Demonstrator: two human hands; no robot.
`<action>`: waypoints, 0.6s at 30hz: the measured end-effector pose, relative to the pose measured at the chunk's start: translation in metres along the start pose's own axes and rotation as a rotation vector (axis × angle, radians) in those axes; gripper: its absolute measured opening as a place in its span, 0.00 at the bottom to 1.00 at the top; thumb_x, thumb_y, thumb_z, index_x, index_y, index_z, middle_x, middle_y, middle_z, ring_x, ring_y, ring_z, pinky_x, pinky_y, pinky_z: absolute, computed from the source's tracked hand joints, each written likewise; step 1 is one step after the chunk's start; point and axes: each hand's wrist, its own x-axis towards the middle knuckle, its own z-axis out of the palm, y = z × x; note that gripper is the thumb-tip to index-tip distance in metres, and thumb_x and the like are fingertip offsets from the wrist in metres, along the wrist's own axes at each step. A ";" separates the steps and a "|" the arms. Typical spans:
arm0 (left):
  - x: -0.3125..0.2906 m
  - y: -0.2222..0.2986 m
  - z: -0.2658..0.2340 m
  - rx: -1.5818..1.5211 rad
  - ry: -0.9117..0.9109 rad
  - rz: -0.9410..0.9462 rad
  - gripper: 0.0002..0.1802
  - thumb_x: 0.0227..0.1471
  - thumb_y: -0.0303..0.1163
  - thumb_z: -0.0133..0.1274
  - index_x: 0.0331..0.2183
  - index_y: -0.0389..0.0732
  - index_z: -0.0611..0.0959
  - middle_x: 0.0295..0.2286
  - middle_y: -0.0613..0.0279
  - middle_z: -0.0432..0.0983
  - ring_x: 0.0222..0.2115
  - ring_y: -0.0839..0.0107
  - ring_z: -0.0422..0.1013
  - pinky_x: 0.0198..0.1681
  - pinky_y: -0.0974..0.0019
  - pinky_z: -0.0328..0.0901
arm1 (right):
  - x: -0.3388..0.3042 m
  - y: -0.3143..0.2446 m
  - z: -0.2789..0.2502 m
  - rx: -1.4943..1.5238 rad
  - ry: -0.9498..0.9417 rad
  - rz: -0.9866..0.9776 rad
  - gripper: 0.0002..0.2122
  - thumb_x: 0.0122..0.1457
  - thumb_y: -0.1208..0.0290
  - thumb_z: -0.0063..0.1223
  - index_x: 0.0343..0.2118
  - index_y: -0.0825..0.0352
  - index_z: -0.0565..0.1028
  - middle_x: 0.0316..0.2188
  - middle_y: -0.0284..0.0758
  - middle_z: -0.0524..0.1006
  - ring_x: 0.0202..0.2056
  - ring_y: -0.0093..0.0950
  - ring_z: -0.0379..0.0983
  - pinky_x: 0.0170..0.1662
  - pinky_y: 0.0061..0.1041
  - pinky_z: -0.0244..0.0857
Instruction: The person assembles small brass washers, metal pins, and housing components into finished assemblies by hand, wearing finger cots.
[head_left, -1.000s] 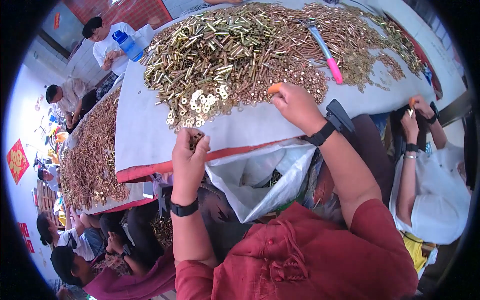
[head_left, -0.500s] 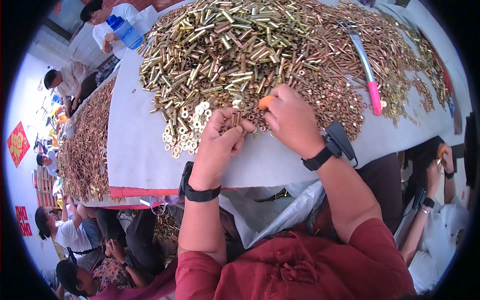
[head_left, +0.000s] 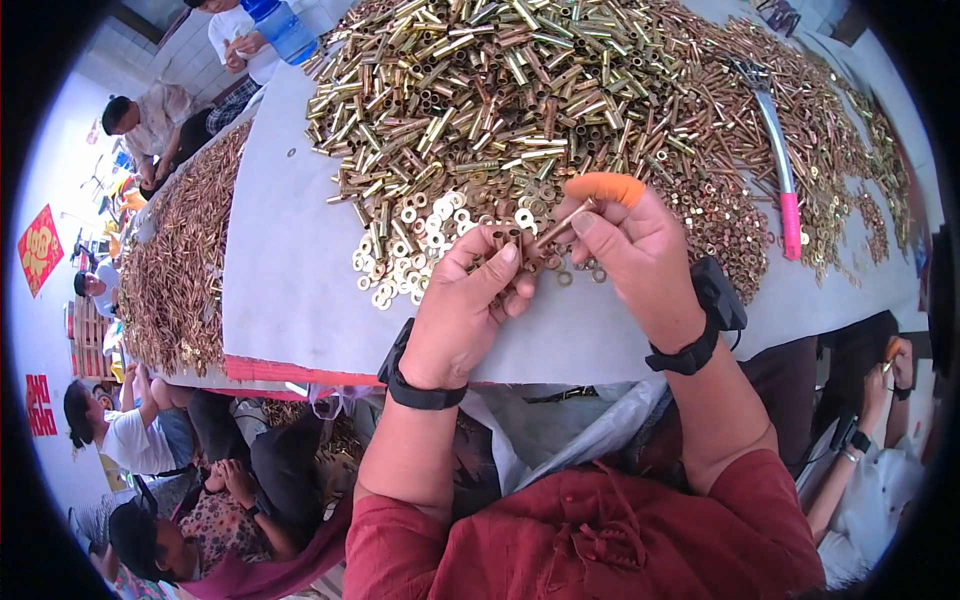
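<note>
My left hand [head_left: 465, 295] is closed around a few short metal sleeves [head_left: 509, 238], their hollow ends showing above the thumb. Between thumb and fingers, my right hand [head_left: 645, 260] pinches a slim copper-coloured bolt [head_left: 560, 228], tilted with its lower end at the sleeves. Whether that end sits inside a sleeve, I cannot tell. An orange finger cover [head_left: 606, 187] wraps the right index finger. Beyond both hands rises a big heap of brass-coloured sleeves [head_left: 470, 100]. Pale flat washers [head_left: 400, 270] lie left of the left hand, and small nuts [head_left: 715, 225] are scattered right of the right hand.
A tool with a pink handle [head_left: 790, 225] lies across the metal parts on the right. The grey-white tabletop [head_left: 290, 300] ends at a red front edge [head_left: 300, 372]. Another parts heap [head_left: 175, 270] covers the table at left. Several people sit nearby; a blue jug [head_left: 283, 32] stands far left.
My right hand has come up from the heap and turned toward the left hand, now showing a bolt in its pinch. The left hand keeps its sleeves. The whole view has shifted slightly.
</note>
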 end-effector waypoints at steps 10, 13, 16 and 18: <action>-0.005 -0.001 -0.011 -0.292 0.039 0.120 0.09 0.63 0.33 0.50 0.41 0.38 0.77 0.29 0.63 0.76 0.27 0.76 0.72 0.31 0.74 0.70 | -0.015 0.005 0.013 0.044 -0.120 -0.086 0.11 0.63 0.80 0.50 0.48 0.71 0.71 0.40 0.35 0.77 0.40 0.19 0.74 0.45 0.20 0.69; -0.006 0.000 -0.010 -0.304 0.058 0.125 0.09 0.63 0.31 0.49 0.42 0.38 0.76 0.31 0.60 0.77 0.29 0.74 0.74 0.34 0.72 0.74 | -0.017 0.007 0.012 0.068 -0.139 -0.137 0.10 0.63 0.81 0.50 0.47 0.71 0.71 0.39 0.34 0.77 0.41 0.20 0.74 0.46 0.21 0.69; -0.008 0.002 -0.006 -0.354 0.087 0.150 0.09 0.63 0.30 0.49 0.43 0.38 0.75 0.32 0.58 0.78 0.30 0.72 0.76 0.35 0.70 0.75 | -0.018 0.009 0.012 0.038 -0.118 -0.149 0.10 0.63 0.81 0.50 0.47 0.71 0.71 0.40 0.34 0.77 0.41 0.20 0.74 0.46 0.21 0.69; -0.008 0.000 -0.008 -0.342 0.021 0.167 0.08 0.63 0.29 0.49 0.43 0.37 0.75 0.34 0.56 0.78 0.33 0.70 0.77 0.37 0.69 0.76 | -0.019 0.011 0.013 0.009 -0.081 -0.166 0.10 0.63 0.81 0.50 0.47 0.71 0.71 0.40 0.33 0.77 0.40 0.19 0.74 0.45 0.20 0.69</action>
